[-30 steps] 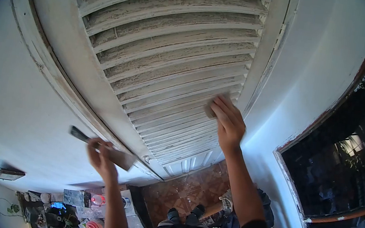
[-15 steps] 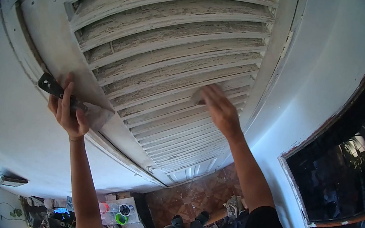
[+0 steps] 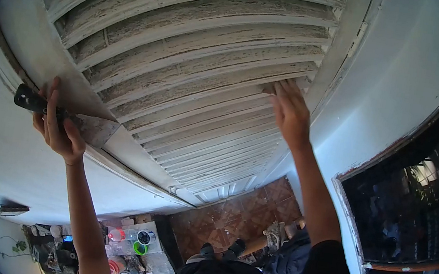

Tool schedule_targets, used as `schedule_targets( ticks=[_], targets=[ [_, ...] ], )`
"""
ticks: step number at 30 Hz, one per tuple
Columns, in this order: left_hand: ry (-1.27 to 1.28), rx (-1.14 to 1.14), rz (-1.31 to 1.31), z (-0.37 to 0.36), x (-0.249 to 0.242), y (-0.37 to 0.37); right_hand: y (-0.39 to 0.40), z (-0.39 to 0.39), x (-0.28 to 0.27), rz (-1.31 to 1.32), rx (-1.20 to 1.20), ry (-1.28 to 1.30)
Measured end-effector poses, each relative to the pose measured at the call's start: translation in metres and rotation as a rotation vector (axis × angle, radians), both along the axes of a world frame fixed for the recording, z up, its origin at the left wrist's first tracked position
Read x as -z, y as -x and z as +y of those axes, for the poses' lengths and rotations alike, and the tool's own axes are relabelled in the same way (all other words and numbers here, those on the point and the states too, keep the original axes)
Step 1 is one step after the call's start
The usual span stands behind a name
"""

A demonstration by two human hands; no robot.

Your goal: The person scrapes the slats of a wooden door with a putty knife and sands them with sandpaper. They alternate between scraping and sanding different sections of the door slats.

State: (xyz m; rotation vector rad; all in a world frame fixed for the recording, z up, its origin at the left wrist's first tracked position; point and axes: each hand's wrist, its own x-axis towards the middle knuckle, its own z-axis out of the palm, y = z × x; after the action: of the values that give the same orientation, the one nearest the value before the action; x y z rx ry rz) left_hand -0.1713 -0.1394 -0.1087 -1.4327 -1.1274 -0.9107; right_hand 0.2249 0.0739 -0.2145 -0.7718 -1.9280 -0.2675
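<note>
Left hand: the left hand is wrapped round a scraper near the left edge of the louvred door; its black handle is pointed outward, its blade toward the slats.
Right hand: a small pad appears to be gripped under the bent fingers of the right hand, at the slats near the door's right edge; it is mostly hidden, so its material cannot be told.
Scraper handling: judged light and stiff, with a thin edge; best held by the handle.
Pad handling: judged light; best pressed flat under the fingertips.
Slats: rough and worn-looking; narrow gaps and side frames leave little finger room, and splinters are possible.
Counter: below the left forearm, the counter is crowded with containers, among them a green-rimmed cup.
Floor: footing is limited by a dark bag lying on the tiles beside the feet.
</note>
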Motion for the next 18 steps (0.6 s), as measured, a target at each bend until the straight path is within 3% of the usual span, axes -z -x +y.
schedule_targets(
  ticks=[6,11,13,15,18],
  targets=[
    [0.014,-0.061,0.052,-0.002,0.000,0.002,0.013,-0.003,-0.007,0.036,0.073,-0.079],
    [-0.018,-0.022,0.037,0.002,0.001,-0.001,-0.024,0.020,-0.004,-0.100,-0.107,-0.178],
    [-0.013,-0.038,0.027,0.002,0.000,0.001,-0.026,0.029,0.001,-0.022,-0.065,-0.153],
    [-0.020,-0.048,0.038,0.004,-0.001,0.000,-0.012,0.027,0.013,0.280,-0.004,-0.035],
    [-0.016,-0.051,0.048,0.001,0.000,-0.001,0.023,0.006,0.015,0.214,-0.045,-0.082]
  ],
)
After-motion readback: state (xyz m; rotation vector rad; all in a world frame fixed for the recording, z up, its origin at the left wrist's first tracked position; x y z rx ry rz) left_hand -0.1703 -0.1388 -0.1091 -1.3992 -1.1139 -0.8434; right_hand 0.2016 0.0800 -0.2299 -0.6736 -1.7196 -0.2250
